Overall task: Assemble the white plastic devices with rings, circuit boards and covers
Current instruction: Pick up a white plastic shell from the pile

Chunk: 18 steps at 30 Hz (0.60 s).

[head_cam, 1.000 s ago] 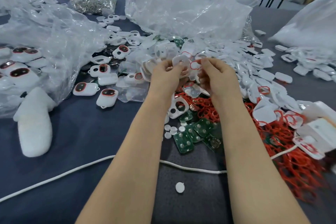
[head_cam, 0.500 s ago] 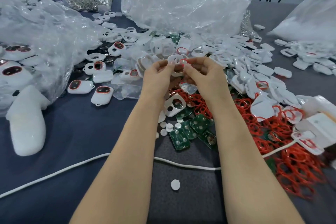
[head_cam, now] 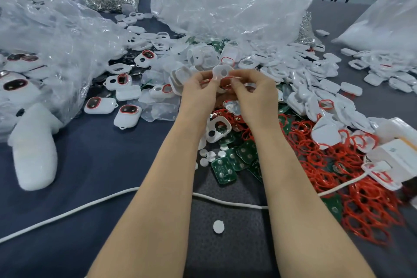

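**Fingers of both hands pinching a white shell (head_cam: 222, 72) and a red ring (head_cam: 229, 78)**

Thumb and forefinger of the left hand (head_cam: 200, 97) are gripping the shell by its near edge, the remaining fingers (head_cam: 204, 78) curling loosely behind. The shell is standing tilted above the fingertips, its round hole facing the camera. Fingers of the right hand (head_cam: 256, 99) are curling inward and pinching the ring, which is running as a thin, flattened line just under the shell, from one set of fingertips to the other. Whether the ring is already seated on the shell cannot be told. Both hands are hovering over the heap of parts, clear of the table (head_cam: 90, 153).

Compared with one second before, the right hand is sitting closer to the left. Then the ring was hanging as an open loop beside the shell, with a gap between the hands. Half a second before, the loop was just touching the shell's edge. Now the fingertips are nearly meeting.

Lying unchanged beneath the wrists are a second shell (head_cam: 218, 128), green circuit boards (head_cam: 224, 170) and, to the right, a tangle of loose rings (head_cam: 361, 205). Finished devices (head_cam: 127, 115) are lying to the left beside crumpled plastic bags (head_cam: 225, 7). White covers (head_cam: 327, 83) are spreading to the far right. A white cable (head_cam: 90, 206) is crossing under both forearms, near a small white disc (head_cam: 218, 226).
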### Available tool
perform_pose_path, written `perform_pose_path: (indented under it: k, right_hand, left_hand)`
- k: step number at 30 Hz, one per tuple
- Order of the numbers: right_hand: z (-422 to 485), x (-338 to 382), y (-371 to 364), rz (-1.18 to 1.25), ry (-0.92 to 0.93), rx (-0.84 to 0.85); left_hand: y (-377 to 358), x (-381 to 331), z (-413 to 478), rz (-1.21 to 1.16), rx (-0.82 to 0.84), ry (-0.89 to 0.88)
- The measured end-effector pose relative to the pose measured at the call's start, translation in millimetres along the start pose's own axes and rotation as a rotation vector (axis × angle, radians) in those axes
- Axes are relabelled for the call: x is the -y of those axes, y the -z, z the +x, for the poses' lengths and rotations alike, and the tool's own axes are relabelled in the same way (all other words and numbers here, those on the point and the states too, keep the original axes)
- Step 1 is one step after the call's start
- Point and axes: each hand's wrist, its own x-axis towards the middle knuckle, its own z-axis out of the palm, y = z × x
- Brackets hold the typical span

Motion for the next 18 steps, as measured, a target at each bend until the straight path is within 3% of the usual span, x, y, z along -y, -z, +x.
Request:
perform_pose_path:
  k: [4, 18]
  right_hand:
    - [-1.3, -0.7, -0.6, -0.038, 0.018, -0.072]
    - [0.4, -3.5, -0.8, -0.139, 0.040, -0.076]
  left_hand:
    - [-2.1, 0.4, -0.9, 0.032, 0.015, -0.016]
    - [-0.3, 1.4, -4.4, 0.144, 0.053, -0.085]
